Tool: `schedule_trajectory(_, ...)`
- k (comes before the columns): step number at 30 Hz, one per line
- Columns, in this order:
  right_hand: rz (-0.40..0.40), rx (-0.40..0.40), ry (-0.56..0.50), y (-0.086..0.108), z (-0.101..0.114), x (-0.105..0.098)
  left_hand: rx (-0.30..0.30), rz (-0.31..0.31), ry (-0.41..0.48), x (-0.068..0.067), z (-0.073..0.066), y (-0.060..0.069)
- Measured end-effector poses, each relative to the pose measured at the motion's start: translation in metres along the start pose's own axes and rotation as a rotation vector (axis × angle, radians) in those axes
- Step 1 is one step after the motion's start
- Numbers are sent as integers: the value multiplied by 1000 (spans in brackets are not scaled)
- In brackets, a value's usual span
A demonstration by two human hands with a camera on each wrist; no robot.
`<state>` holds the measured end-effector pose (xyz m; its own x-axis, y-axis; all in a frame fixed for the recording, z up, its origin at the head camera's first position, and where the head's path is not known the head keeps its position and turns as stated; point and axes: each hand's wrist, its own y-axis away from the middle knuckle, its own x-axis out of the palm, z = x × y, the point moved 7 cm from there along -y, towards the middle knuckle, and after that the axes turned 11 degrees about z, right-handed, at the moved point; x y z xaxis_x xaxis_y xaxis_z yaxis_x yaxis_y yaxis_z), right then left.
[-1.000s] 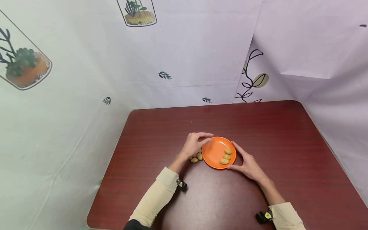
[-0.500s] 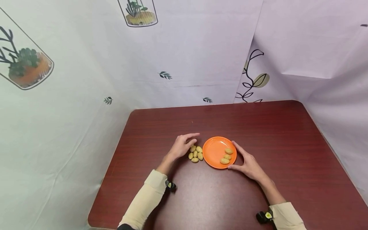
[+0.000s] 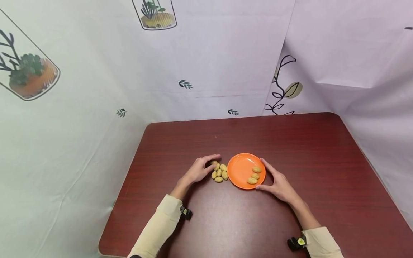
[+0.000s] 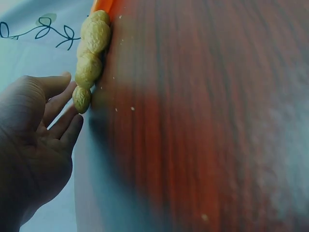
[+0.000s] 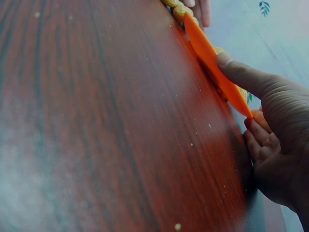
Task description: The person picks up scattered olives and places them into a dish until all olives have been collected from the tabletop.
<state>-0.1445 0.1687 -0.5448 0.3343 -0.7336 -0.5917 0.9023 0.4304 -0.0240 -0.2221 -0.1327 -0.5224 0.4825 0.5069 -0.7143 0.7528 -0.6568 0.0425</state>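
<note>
While orange plate (image 3: 238, 170) sits | three yellowish ovals (image 3: 255, 176) inside | cluster (image 3: 219, 172) alongside

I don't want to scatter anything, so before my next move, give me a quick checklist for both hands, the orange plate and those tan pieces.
1. Plate steadied: ok; the right hand spans the orange plate's rim with thumb and fingers.
2. Plated pieces inside the rim: ok; three tan pieces lie on its right side.
3. Loose pieces together: ok; the cluster is on the table, left of the plate.
4. Left hand at the cluster: ok; the left hand is at its left edge.
5. Firm hold on the end piece: cannot tell.
6. Gap between cluster and plate: cannot tell.
</note>
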Motion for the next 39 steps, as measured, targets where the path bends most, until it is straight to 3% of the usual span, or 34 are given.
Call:
schedule_trajectory(13,-3,-1,4,0,-1,0,-31,-1,-48,2,3,7)
schedule_trajectory(27,5,2,-18,-1,-2,0,-40,-103,-75,-1,7,9)
schedule_trajectory(39,0,-2,-14,0,-2,0,-61,-144,-56,-7,9,12)
